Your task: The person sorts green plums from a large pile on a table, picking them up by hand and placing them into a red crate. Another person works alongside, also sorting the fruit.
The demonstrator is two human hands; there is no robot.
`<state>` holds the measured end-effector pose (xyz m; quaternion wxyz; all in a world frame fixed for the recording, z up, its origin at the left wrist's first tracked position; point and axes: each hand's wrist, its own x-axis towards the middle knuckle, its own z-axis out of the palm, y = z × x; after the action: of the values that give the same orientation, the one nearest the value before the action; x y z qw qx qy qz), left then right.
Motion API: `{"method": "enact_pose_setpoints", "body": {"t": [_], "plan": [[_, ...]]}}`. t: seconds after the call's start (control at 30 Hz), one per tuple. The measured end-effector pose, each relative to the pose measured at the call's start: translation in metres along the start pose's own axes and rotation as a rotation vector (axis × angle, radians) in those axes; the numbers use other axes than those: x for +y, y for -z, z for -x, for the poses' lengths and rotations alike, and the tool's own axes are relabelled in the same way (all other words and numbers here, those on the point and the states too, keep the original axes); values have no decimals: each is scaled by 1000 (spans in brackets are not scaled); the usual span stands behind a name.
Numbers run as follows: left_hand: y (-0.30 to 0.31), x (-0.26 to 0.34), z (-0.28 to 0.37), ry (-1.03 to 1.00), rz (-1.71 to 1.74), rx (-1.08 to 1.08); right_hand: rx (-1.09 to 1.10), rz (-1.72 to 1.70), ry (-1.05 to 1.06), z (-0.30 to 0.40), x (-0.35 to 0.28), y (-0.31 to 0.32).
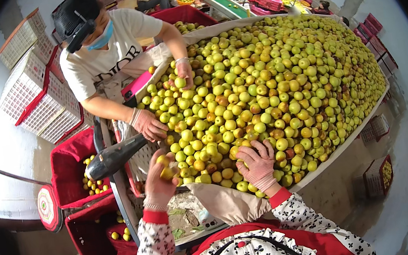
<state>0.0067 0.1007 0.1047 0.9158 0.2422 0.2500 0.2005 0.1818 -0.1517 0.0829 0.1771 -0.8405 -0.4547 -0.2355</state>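
My left hand, in a thin pinkish knit glove, holds yellow-brown fruits between thumb and fingers, at the near left edge of a large heap. The heap is of small round yellow-green fruits that look like jujubes, some with brown patches. On its near side rests my right hand, gloved alike, fingers spread over the fruits; what lies under the palm is hidden. A pale cloth lines the heap's near edge. Left of the heap, a black tapered tube points toward the red-lined crates.
Across the left corner leans a co-worker, one gloved hand near the tube, the other at a fruit. A pink phone lies by them. Red-lined crates stand lower left; stacked white crates stand behind.
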Motion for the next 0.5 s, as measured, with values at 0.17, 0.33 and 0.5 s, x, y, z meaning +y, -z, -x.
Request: {"method": "enact_pose_setpoints", "body": {"t": [0.17, 0.33, 0.5], "plan": [[-82, -53, -119, 208, -279, 40, -17, -7, -24, -1, 0, 0], [-135, -80, -198, -472, -1608, -248, -25, -70, -55, -6, -5, 7], [-181, -92, -220, -110, -2278, -278, -11, -76, -72, -2, -3, 5]]}}
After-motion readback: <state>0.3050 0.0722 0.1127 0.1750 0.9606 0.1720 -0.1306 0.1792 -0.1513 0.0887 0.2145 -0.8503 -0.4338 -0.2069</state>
